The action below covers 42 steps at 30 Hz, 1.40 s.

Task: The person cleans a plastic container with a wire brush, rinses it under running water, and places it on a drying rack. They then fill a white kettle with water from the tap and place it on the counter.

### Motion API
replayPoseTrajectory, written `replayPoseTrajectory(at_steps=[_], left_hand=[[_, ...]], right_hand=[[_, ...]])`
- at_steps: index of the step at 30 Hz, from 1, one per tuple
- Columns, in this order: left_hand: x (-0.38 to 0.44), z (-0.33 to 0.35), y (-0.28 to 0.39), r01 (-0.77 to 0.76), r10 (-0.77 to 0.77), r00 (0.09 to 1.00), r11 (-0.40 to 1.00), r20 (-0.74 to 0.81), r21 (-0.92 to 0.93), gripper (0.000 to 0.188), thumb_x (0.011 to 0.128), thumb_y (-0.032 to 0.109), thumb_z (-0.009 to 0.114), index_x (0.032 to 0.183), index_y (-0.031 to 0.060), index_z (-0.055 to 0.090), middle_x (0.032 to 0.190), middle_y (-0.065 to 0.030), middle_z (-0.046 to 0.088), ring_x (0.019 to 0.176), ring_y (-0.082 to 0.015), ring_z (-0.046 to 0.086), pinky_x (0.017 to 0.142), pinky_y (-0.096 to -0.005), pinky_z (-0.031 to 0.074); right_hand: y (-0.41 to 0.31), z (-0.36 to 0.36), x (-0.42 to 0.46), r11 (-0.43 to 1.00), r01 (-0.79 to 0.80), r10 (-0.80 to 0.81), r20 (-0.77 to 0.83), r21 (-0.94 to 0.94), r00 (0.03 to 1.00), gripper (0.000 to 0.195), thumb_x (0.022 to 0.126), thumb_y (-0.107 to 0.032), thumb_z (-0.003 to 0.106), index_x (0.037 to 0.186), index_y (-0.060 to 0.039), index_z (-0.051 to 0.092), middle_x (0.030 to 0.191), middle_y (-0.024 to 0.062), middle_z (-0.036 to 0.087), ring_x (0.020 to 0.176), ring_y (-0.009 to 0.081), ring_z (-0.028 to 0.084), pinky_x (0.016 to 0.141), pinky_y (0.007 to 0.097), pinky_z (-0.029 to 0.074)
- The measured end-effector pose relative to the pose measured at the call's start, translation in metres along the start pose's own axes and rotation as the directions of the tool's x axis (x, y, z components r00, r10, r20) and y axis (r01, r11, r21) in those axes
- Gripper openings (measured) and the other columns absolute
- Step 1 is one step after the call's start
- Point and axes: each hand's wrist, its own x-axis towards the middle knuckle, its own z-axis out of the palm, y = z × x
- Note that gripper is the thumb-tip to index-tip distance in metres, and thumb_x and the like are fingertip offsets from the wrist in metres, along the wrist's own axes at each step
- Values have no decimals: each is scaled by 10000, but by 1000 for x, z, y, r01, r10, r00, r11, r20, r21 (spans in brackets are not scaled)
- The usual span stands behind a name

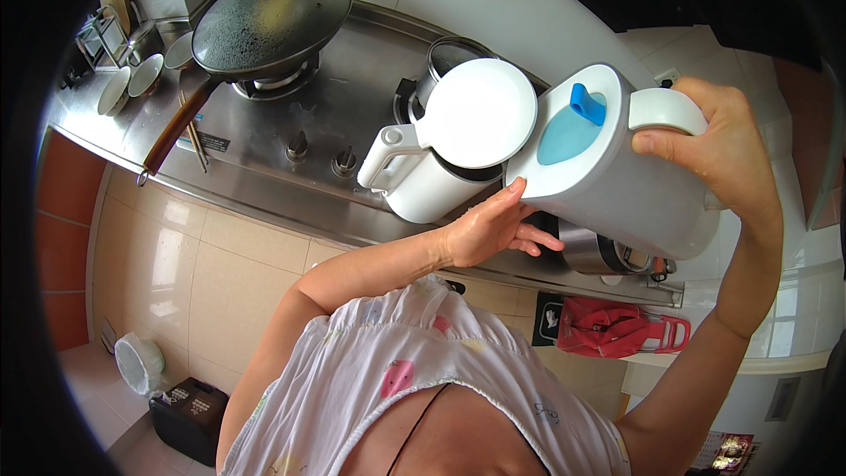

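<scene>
My right hand (717, 139) grips the white handle of a translucent water filter pitcher (654, 205). The pitcher is tilted toward an electric kettle (433, 192), and its white top carries a blue flap. With its thumb against the pitcher's spout end, my left hand (492, 228) supports it from below; some of its fingers are spread and partly hidden. The white kettle stands on the steel hob with its round lid (482, 112) raised. Its dark opening shows below the lid, beside the pitcher's spout. Whether water is flowing cannot be seen.
A lidded wok (271, 26) sits on the left burner, its wooden handle (182, 122) jutting over the counter's front. Behind the kettle is a steel pot (456, 53). Bowls (145, 76) and chopsticks (193, 135) lie left. A steel appliance (598, 251) stands under the pitcher.
</scene>
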Motion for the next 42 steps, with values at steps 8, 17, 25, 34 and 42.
replayPoseTrajectory(at_steps=[8,17,25,34,42], left_hand=[[-1,-2,0,17,-16,1000,999,-27,38,844,912,722,336,1518,154,183,1532,-91,260,1167,-260,565,897,-348,443],[-57,14,42,-89,96,995,649,35,755,733,914,402,639,1428,-35,353,1233,-203,606,923,-205,676,797,-317,521],[-133,-8,82,-121,822,497,381,-276,917,510,893,300,684,1258,-22,536,978,-139,688,865,-191,658,757,-285,513],[-115,-81,48,207,620,685,337,-382,919,906,837,308,753,1500,39,196,1486,-152,354,1370,-269,335,1080,-394,313],[-115,-91,67,201,519,772,348,-366,916,661,775,309,824,1219,-14,456,1075,-78,618,982,-154,565,883,-312,468]], right_hand=[[23,8,7,997,59,-58,-16,40,998,394,703,-325,806,928,-33,666,804,114,669,705,203,652,618,325,512],[118,32,-48,800,-205,457,-352,564,817,260,779,-182,744,900,11,619,613,0,508,450,60,385,405,224,285],[151,154,-92,528,-94,781,-439,844,445,248,842,-213,755,899,-18,613,578,-18,487,438,58,385,399,228,298],[134,291,-85,456,78,852,-460,886,250,208,879,-176,719,843,-29,576,644,-17,520,495,55,436,439,212,362],[107,357,-78,537,30,834,-535,843,131,239,886,-187,711,823,-27,546,649,13,549,524,78,486,476,238,396]])
